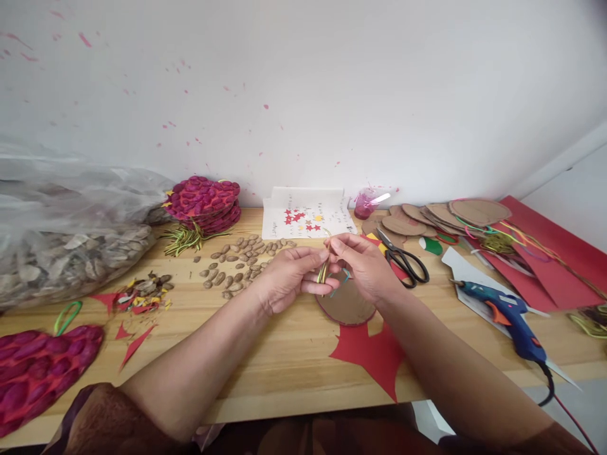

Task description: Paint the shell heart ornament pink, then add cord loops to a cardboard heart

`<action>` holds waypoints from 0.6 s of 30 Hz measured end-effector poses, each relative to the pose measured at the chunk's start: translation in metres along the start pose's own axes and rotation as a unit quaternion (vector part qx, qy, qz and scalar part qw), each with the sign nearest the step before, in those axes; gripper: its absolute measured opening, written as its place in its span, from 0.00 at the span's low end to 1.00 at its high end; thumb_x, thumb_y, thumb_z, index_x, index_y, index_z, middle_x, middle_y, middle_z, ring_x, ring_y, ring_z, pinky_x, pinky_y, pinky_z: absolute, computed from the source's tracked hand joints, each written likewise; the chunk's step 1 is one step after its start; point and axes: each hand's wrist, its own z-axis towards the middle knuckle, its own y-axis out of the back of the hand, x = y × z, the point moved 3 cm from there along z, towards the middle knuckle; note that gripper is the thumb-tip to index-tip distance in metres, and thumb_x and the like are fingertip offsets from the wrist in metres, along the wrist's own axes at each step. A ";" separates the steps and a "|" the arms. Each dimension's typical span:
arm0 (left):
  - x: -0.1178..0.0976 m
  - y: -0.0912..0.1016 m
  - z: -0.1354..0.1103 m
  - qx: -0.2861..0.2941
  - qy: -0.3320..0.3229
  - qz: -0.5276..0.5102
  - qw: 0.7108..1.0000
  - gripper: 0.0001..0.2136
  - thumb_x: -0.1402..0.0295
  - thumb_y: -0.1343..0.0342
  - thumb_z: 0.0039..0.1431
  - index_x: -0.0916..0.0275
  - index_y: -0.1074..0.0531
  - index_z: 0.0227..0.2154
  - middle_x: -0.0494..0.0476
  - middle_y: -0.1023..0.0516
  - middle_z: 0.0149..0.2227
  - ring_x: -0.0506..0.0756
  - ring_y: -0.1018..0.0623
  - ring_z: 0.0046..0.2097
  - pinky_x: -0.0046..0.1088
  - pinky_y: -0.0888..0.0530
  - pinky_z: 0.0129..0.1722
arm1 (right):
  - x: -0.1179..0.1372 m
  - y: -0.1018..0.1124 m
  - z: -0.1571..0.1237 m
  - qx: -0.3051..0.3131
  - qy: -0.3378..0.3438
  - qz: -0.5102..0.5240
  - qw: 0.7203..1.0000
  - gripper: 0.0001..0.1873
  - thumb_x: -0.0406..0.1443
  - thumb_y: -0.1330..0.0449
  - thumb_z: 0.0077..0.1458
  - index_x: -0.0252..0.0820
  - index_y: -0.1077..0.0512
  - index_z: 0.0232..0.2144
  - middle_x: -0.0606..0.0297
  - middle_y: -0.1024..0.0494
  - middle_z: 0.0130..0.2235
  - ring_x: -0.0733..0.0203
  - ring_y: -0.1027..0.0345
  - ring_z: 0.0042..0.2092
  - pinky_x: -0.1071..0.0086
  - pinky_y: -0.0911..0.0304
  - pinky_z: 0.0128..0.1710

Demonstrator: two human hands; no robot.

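Observation:
Above the middle of the table, my left hand [294, 275] is closed on a small bundle of yellow-green and dark cords [323, 273]. Close against it, my right hand [358, 259] pinches the upper end of the same cords; its fingertips partly hide them. Below both hands lies a cardboard disc [348, 308] with a dark reddish rim and a light-blue cord loop [346, 274] near its top. A cut red paper scrap [372, 357] lies at the disc's near edge, partly behind my right forearm.
Black scissors [408, 262] and a blue glue gun [509, 316] lie to the right, before stacked cardboard pieces [408, 224]. Seed-like pieces [232, 265] spread left of centre. Paper stars [294, 217] rest on a white sheet [277, 229]. A plastic bag [71, 240] bulges at left.

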 end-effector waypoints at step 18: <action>-0.004 0.004 0.003 -0.104 -0.076 -0.054 0.990 0.06 0.69 0.32 0.60 0.67 0.21 0.33 0.56 0.18 0.37 0.47 0.22 0.26 0.27 0.18 0.29 | 0.007 -0.007 -0.011 -0.045 0.203 -0.329 0.921 0.04 0.33 0.34 0.50 0.48 0.21 0.27 0.62 0.18 0.39 0.51 0.26 0.46 0.56 0.34 0.46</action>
